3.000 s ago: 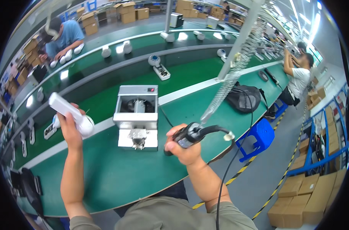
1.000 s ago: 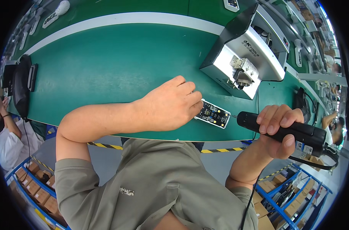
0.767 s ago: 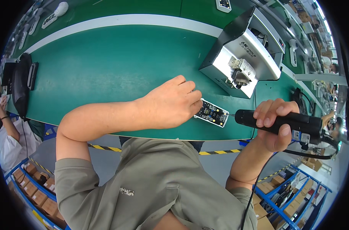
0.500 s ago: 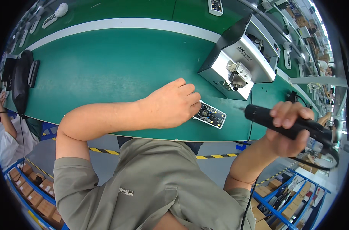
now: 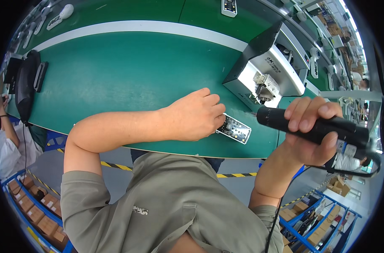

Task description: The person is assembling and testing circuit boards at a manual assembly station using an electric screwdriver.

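Observation:
My left hand (image 5: pixel 196 116) rests on the green bench with its fingers curled round the left end of a slim white housing with an exposed black circuit board (image 5: pixel 238 129). The housing lies flat and slanted, its left end hidden under the fingers. In my right hand (image 5: pixel 312 130) is a black corded electric screwdriver (image 5: pixel 271 120), held nearly level above the bench, its tip pointing left. In the view the tip sits up and to the right of the circuit board, close to the silver and black screw feeder (image 5: pixel 280 67). I cannot make out a screw on the tip.
A green conveyor belt (image 5: pixel 128 10) runs behind the white edge strip, carrying a similar circuit-board unit (image 5: pixel 229 7) and a white rounded device (image 5: pixel 61 17). A black device (image 5: pixel 27 86) stands at the bench's left end. Another person (image 5: pixel 10 139) sits at far left.
My right hand has moved left and slightly up with the screwdriver, and its tip is closer to the feeder. My left hand keeps its hold on the circuit-board housing.

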`<state>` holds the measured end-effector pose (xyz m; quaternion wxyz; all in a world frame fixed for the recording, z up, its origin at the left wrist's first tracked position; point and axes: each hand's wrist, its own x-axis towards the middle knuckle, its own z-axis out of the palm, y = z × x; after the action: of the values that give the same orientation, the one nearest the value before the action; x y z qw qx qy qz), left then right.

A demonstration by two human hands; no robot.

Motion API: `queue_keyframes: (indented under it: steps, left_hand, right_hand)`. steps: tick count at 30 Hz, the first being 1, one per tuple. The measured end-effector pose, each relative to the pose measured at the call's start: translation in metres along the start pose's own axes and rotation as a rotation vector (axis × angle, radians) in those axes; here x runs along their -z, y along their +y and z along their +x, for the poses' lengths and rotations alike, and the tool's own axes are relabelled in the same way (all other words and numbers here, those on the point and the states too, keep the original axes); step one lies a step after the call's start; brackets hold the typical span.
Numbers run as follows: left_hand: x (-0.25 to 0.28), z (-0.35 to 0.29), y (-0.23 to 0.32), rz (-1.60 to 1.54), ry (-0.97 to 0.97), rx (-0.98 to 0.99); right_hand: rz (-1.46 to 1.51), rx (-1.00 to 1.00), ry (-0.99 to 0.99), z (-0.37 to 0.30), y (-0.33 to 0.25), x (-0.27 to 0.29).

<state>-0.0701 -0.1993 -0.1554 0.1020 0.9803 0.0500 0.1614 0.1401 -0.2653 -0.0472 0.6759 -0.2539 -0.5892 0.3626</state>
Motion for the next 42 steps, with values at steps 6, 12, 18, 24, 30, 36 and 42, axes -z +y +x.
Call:
queue_keyframes:
  steps: [6, 12, 18, 24, 30, 36, 42]
  left_hand:
    - [-0.001, 0.0, 0.0, 0.007, 0.015, 0.003]
    - [-0.002, 0.001, 0.0, 0.004, 0.026, 0.004]
    - [-0.004, 0.001, -0.001, -0.013, 0.05, 0.003]
    - [-0.006, 0.0, -0.001, -0.011, 0.055, 0.0]
    - [-0.003, 0.002, 0.0, 0.01, 0.048, -0.013]
    - [-0.001, 0.0, 0.0, 0.0, -0.005, 0.008]
    - [-0.003, 0.0, -0.001, -0.003, 0.017, 0.005]
  right_hand:
    - [0.049, -0.042, 0.046, -0.021, 0.019, -0.012]
    - [0.057, -0.105, 0.094, -0.025, 0.026, -0.013]
    - [0.078, -0.138, 0.037, -0.023, 0.032, -0.01]
    - [0.077, -0.156, 0.006, -0.023, 0.032, -0.009]
    - [-0.098, 0.085, 0.1, -0.008, -0.022, 0.005]
    - [-0.25, 0.183, -0.043, 0.004, -0.013, 0.011]
    - [-0.22, 0.102, -0.103, 0.004, -0.001, 0.007]
